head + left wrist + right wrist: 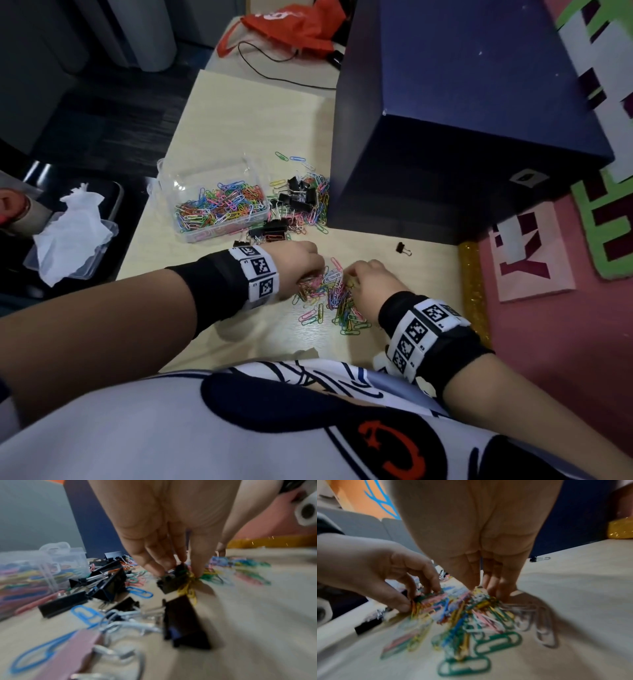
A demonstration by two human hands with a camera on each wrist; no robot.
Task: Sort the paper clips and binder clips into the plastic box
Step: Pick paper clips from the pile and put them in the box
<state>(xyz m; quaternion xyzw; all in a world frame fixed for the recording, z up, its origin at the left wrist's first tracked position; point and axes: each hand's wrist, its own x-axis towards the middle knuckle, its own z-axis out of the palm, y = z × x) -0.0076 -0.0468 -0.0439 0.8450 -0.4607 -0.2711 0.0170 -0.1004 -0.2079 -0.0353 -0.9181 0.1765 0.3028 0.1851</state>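
- The left hand (pixel 301 265) has its fingers curled down into a heap of coloured paper clips (pixel 330 294) on the table (pixel 239 113), pinching a bunch.
- The right hand (pixel 368 284) digs curled fingertips into the same heap from the other side.
- The plastic box (pixel 219 205), part-filled with clips, stands behind the left hand.
- Black binder clips (pixel 298 197) lie just beside the box.

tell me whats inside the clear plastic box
The plastic box holds a heap of coloured paper clips. No binder clips show on top; whatever lies beneath the heap is covered.
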